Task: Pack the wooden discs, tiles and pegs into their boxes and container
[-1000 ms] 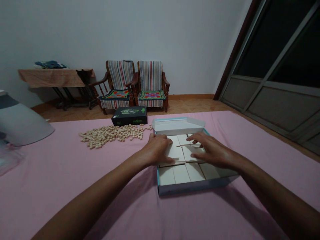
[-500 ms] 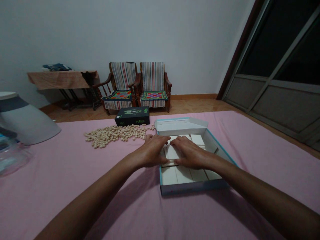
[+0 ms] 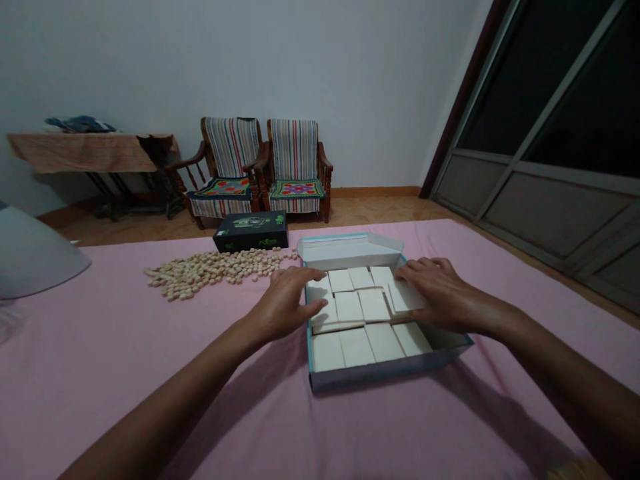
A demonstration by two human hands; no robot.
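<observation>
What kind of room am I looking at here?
Probably a living room in a home: two wooden armchairs with striped covers, a cloth-draped side table against the wall, and a pink cloth in front.

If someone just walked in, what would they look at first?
Probably the open box of white squares, with the left hand at its left side and the right hand touching squares on the right. Next, maybe the heap of small pale pieces on the pink cloth, left of the box. Beyond, two striped chairs stand by the wall.
</observation>
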